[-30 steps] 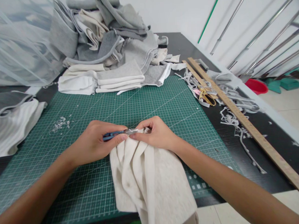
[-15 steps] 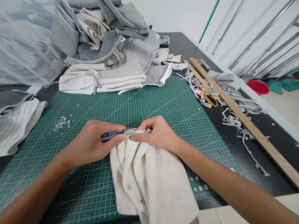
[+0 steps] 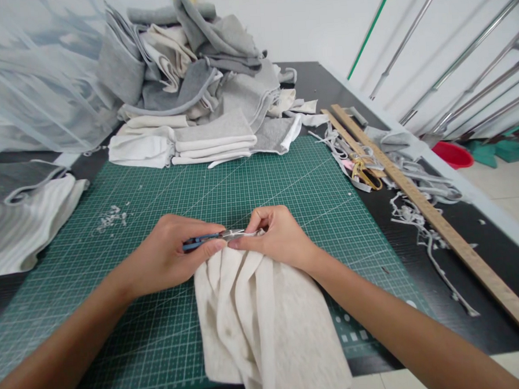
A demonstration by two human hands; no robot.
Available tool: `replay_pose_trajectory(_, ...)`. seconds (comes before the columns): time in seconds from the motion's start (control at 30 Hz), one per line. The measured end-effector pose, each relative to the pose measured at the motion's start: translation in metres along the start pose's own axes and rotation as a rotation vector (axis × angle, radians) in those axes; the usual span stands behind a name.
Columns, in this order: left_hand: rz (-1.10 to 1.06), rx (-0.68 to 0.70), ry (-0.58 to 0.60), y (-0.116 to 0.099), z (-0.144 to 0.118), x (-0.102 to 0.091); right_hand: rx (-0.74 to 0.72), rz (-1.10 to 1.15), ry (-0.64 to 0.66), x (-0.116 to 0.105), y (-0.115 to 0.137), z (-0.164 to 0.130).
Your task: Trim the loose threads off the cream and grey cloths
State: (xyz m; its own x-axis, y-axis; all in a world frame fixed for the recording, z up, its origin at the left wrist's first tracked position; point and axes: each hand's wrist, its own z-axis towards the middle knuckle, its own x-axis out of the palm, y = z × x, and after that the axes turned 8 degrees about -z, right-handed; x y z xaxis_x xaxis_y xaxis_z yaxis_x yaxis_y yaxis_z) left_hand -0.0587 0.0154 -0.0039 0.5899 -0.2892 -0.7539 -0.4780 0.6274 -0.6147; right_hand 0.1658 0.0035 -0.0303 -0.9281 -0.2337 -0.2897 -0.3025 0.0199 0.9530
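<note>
- In the head view, the left hand point(image 3: 186, 245) is closed around blue-handled snips point(image 3: 196, 242), with thumb and forefinger near the blades, probably because a short grip gives fine control.
- The right hand point(image 3: 279, 237) is pinched closed on the gathered upper edge of a cream cloth point(image 3: 305, 320), seemingly so that this edge is steady beside the metal tips (whether the blades are apart, I cannot tell).
- The cloth lies between the two forearms, over the near part of the green cutting mat point(image 3: 189, 189), and its lower part goes out of the picture; perhaps its own weight keeps the folds downward.
- White bits point(image 3: 113, 218) lie on the mat, to the left.
- Folded fabrics point(image 3: 215, 141) sit at the far side, and a wooden ruler point(image 3: 430, 219) lies along the right of the table point(image 3: 308, 79), maybe to leave working room.
</note>
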Motion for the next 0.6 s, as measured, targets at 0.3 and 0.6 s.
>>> replay_pose_trajectory(0.3, 0.013, 0.035, -0.003, -0.0011, 0.0007, 0.0008, -0.006, 0.004, 0.006, -0.0005, 0.0001, 0.0005)
replay_pose_trajectory(0.6, 0.012, 0.039, 0.023, -0.0017, 0.0018, -0.0005, -0.005, 0.013, 0.018, -0.0006, 0.0014, 0.0003)
